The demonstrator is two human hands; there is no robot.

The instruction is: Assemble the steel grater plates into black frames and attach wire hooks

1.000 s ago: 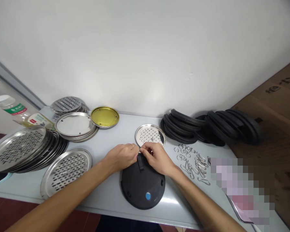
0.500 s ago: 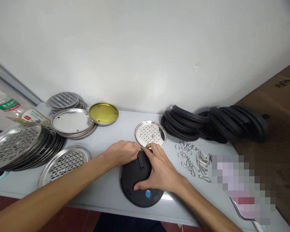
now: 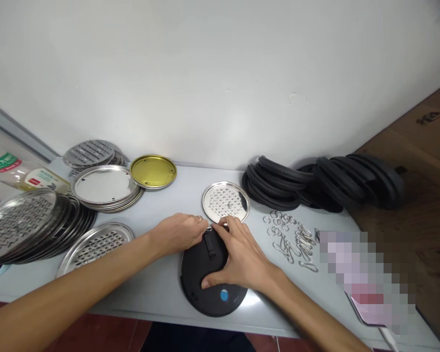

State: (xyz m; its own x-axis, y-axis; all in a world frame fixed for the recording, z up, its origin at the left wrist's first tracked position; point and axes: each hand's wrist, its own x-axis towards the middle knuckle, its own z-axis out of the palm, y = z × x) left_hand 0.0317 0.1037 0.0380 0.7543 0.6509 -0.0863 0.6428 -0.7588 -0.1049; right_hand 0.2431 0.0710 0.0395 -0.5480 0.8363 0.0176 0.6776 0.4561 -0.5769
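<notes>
The disc (image 3: 203, 264) lies flat on the table (image 3: 161, 293) between the hands and mostly on the near side of them, its far edge right under the fingertips. The left hand (image 3: 181, 232) is curled closed at that edge, on the left of the strap (image 3: 209, 244); what its fingers hold is hidden. A small metal bit (image 3: 209, 228) glints between the fingertips of both hands, too small to name. The right hand (image 3: 240, 252) is spread wide over the disc's right side: fingers at the far edge, next to the left fingertips, thumb well apart on the disc's face, just beyond the blue dot (image 3: 224, 295). Whether the right fingertips grip anything, I cannot tell.

Just beyond the right fingers sits a grater (image 3: 226, 201). The rings (image 3: 278, 222) and hooks (image 3: 302, 247) lie to the right of the right hand, with the black rims (image 3: 273, 183) behind them. Beyond the left hand, off to its left, is the gold plate (image 3: 153, 171).

A second ago the right thumb was up at the far edge with the fingers; now it is planted on the disc's face. The left hand has kept its place and closed shape, and the disc has stayed under both hands.
</notes>
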